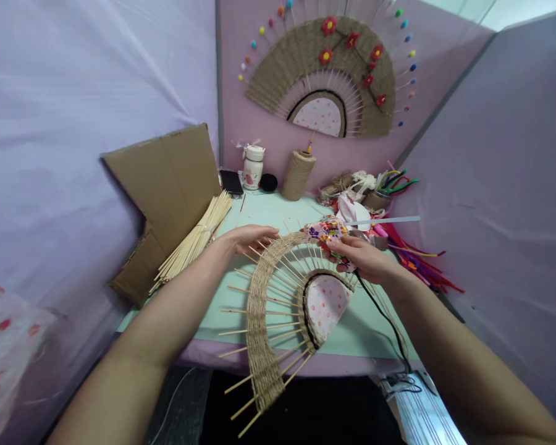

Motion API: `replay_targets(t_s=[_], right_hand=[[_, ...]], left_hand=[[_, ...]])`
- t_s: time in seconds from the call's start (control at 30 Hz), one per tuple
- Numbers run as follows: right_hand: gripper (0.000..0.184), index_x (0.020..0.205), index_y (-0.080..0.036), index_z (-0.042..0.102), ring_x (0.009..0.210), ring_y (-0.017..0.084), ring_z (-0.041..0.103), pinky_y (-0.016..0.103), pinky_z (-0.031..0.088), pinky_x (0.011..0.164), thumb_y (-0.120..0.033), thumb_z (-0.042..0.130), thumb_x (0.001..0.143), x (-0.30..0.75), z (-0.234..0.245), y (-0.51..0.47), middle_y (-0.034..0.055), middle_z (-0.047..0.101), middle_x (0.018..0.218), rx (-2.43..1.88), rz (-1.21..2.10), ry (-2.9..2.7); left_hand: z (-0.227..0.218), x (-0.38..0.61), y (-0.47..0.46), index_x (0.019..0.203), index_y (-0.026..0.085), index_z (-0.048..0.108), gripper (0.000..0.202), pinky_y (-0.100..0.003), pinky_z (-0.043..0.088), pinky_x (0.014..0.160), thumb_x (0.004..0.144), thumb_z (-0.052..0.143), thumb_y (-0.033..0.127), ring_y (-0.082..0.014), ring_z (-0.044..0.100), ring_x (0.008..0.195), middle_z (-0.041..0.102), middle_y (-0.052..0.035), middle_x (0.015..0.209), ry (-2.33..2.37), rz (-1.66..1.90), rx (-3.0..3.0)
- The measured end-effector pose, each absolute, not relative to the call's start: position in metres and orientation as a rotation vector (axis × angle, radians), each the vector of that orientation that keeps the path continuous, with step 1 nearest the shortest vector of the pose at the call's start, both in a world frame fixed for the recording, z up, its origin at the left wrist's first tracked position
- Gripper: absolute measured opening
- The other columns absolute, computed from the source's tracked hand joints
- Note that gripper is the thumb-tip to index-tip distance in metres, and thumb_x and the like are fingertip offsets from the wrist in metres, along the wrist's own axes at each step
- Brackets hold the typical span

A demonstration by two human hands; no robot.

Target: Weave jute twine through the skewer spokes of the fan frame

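Observation:
A half-round fan of bamboo sticks woven with twine (258,303) lies tilted in front of me, its lower end reaching past the table edge. Its inner half-circle (327,306) is white with pink dots and edged in black and twine. My left hand (254,238) is at the fan's upper left rim, fingers curled by the stick ends; the fingertips are partly hidden. My right hand (364,256) grips a glue gun (323,232) covered in a colourful pattern, its nozzle at the top of the woven band. A pale glue stick (389,220) sticks out behind it, and a black cord (384,315) hangs down.
Bamboo sticks (197,238) lie bundled at left beside cardboard (167,185). Behind stand a white bottle (252,167) and a twine spool (298,176). Pipe cleaners (414,259) lie at right. A finished fan (282,65) with red flowers hangs on the back wall.

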State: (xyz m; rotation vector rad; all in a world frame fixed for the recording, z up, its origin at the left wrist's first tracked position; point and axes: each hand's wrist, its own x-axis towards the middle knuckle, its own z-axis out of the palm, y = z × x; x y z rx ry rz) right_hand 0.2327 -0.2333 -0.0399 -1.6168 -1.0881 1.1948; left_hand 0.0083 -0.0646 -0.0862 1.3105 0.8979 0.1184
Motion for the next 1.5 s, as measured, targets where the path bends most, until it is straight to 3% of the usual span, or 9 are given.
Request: replay_targets(t_s=[0.13,0.33,0.53,0.73,0.9,1.5], right_hand=[[0.034,0.082,-0.016,0.067,0.065,0.010,0.051,0.016,0.040,0.044,-0.046,0.077,0.070,0.233,-0.037,-0.231,0.0029,0.059,0.077,-1.640,1.192,-1.129],[0.034,0.086,-0.020,0.068,0.068,0.011,0.052,0.015,0.040,0.045,-0.049,0.076,0.071,0.235,-0.039,-0.225,0.0022,0.059,0.079,-1.674,1.187,-1.159],[0.036,0.085,-0.019,0.066,0.066,0.010,0.049,0.015,0.039,0.045,-0.051,0.076,0.070,0.236,-0.039,-0.220,0.0019,0.057,0.078,-1.671,1.212,-1.182],[0.029,0.082,-0.020,0.064,0.063,0.010,0.046,0.017,0.036,0.045,-0.047,0.071,0.075,0.229,-0.034,-0.214,0.0018,0.056,0.077,-1.714,1.207,-1.208],[0.025,0.085,-0.022,0.065,0.067,0.012,0.049,0.018,0.037,0.047,-0.046,0.067,0.080,0.225,-0.035,-0.209,0.0039,0.059,0.085,-1.751,1.210,-1.204],[0.024,0.085,-0.019,0.064,0.069,0.011,0.050,0.017,0.038,0.047,-0.042,0.057,0.089,0.219,-0.034,-0.205,0.0048,0.058,0.086,-1.861,1.172,-1.223]], left_hand=[[-0.088,0.010,-0.064,0.085,0.021,0.070,0.023,-0.026,0.049,0.059,0.084,0.058,0.041,-0.0161,0.063,0.067,0.074,-0.0054,0.089,0.858,0.132,1.312],[-0.088,0.008,-0.061,0.107,0.029,0.070,0.032,-0.026,0.050,0.064,0.085,0.056,0.047,-0.0177,0.066,0.078,0.074,-0.0034,0.103,0.755,0.083,1.296],[-0.090,0.012,-0.063,0.111,0.033,0.065,0.039,-0.025,0.048,0.061,0.076,0.066,0.051,-0.0163,0.063,0.073,0.070,-0.0009,0.095,0.750,0.050,1.286],[-0.089,0.011,-0.067,0.111,0.028,0.061,0.041,-0.017,0.037,0.048,0.073,0.073,0.033,-0.0098,0.057,0.062,0.063,0.0027,0.080,0.670,0.121,1.317],[-0.090,0.009,-0.066,0.120,0.028,0.059,0.047,-0.018,0.037,0.049,0.075,0.072,0.027,-0.0105,0.060,0.066,0.066,0.0003,0.083,0.649,0.126,1.335],[-0.095,0.008,-0.061,0.113,0.025,0.065,0.047,-0.018,0.042,0.053,0.068,0.078,0.026,-0.0115,0.063,0.070,0.069,-0.0010,0.088,0.637,0.138,1.353]])
